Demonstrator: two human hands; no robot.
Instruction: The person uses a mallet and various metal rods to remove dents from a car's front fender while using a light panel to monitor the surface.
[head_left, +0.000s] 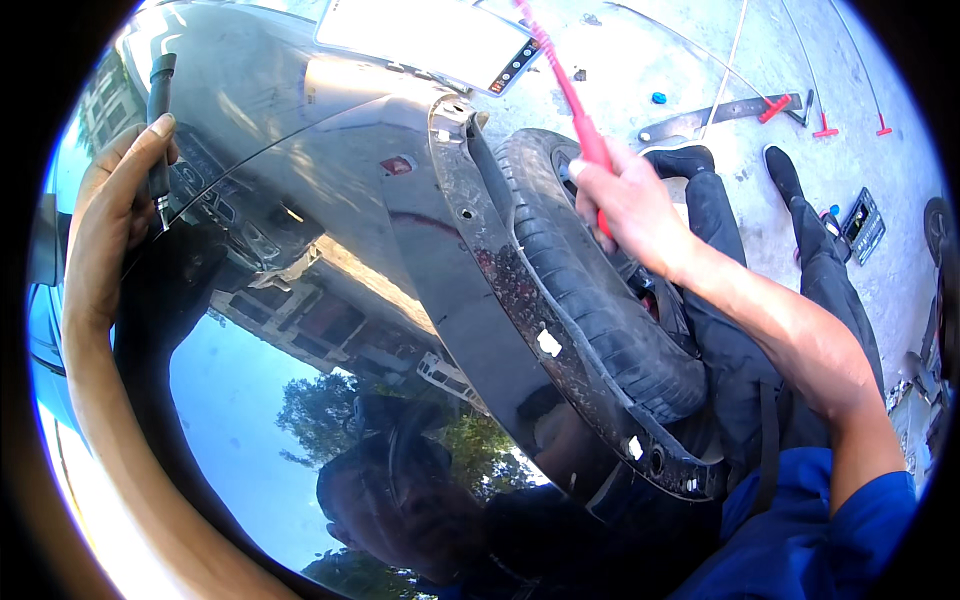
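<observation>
My left hand (105, 205) is closed around a dark pen-shaped punch (158, 92) with a slim metal tip. It stands nearly upright, and its tip points down at the glossy dark car panel (345, 190); whether it touches cannot be told. My right hand (635, 210) grips a red-handled tool (590, 135) above the tyre (610, 320). The tool's shaft runs up past the picture's top edge, so its far end is hidden. Along the wheel arch, the panel's inner lip (500, 275) is bare and dirty, with holes and white flecks.
A bright white light board (425, 40) with a row of buttons stands beyond the panel. Long thin rods with red T-handles (825, 132) lie on the pale floor, near a flat dark bar (715, 115) and a small blue cap (658, 98). My legs (720, 215) are beside the wheel.
</observation>
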